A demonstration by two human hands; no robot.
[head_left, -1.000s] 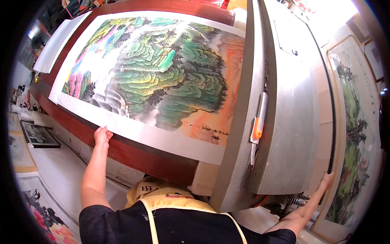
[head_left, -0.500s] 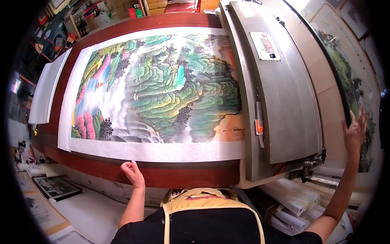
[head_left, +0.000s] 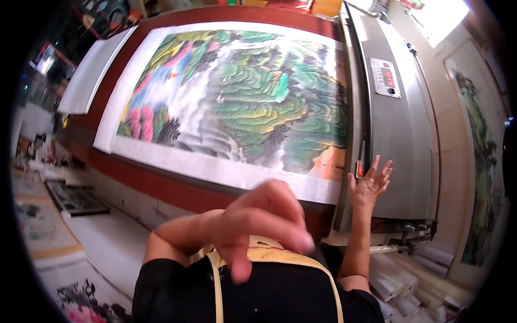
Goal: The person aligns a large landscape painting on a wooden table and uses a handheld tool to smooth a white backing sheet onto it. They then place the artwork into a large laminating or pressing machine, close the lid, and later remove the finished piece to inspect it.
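My right hand (head_left: 370, 185) is over the left part of a grey metal machine top (head_left: 404, 145), fingers spread and nothing held. Just beside its thumb lies an orange-handled cutter (head_left: 360, 169). A dark bar (head_left: 362, 81) runs along the machine's left edge. My left hand (head_left: 258, 220) is lifted close to the camera in front of my chest, slightly blurred; its fingers are bent, the thumb stands apart, and I see nothing in it. Beyond it, a colourful landscape painting (head_left: 253, 102) with a white paper border lies flat on the red-brown table (head_left: 161, 185), its right end reaching the machine.
The machine carries a small control panel (head_left: 385, 78). Rolled white paper (head_left: 396, 280) is stacked below it. A hanging scroll painting (head_left: 482, 172) is on the right. A white sheet (head_left: 97, 70) lies at the table's far left. More paintings (head_left: 46, 223) lie at lower left.
My right hand has come left from the raised dark bar to the machine top, and the bar is now down along its left edge. My left hand has left the table edge and risen toward the camera.
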